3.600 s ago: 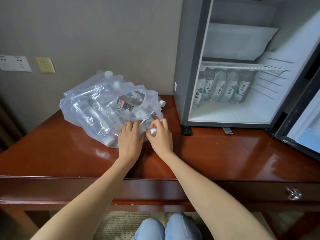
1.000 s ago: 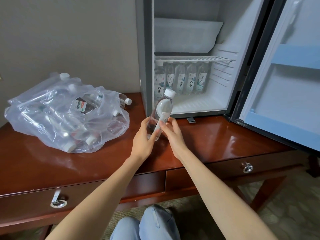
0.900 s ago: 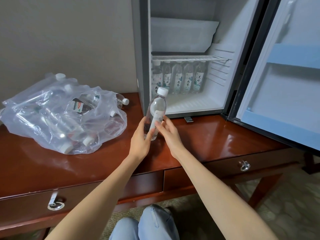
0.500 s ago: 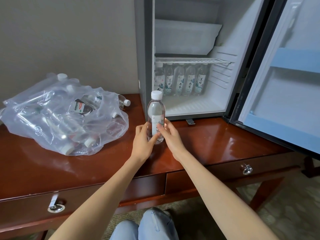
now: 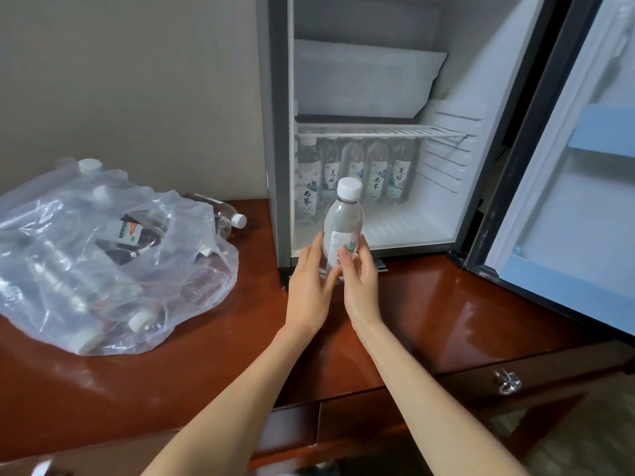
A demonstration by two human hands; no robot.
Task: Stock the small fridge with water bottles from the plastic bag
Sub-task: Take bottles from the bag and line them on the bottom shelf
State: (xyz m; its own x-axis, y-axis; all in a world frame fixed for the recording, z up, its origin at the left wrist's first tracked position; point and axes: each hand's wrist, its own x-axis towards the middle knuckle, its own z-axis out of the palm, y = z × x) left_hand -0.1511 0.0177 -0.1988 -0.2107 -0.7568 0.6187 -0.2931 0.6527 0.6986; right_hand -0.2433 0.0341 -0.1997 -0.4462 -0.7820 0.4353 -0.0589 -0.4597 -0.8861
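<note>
A clear water bottle (image 5: 343,221) with a white cap stands upright in front of the open fridge's lower edge. My left hand (image 5: 311,286) and my right hand (image 5: 360,283) hold its lower half from both sides, fingers wrapped round it. The small fridge (image 5: 388,231) stands open on the desk, with a row of several labelled bottles (image 5: 374,173) at the back of its floor under a wire shelf (image 5: 378,131). The clear plastic bag (image 5: 86,255) of bottles lies on the desk to the left.
The fridge door (image 5: 567,187) hangs open to the right, with blue door shelves. One bottle (image 5: 223,214) pokes out of the bag beside the fridge's left wall. The red-brown wooden desk (image 5: 446,321) has drawers with metal pulls (image 5: 508,383) below its front edge.
Both hands pulled a bottle out of the bag and brought it right. It went from tilted to upright and now sits closer to the fridge opening.
</note>
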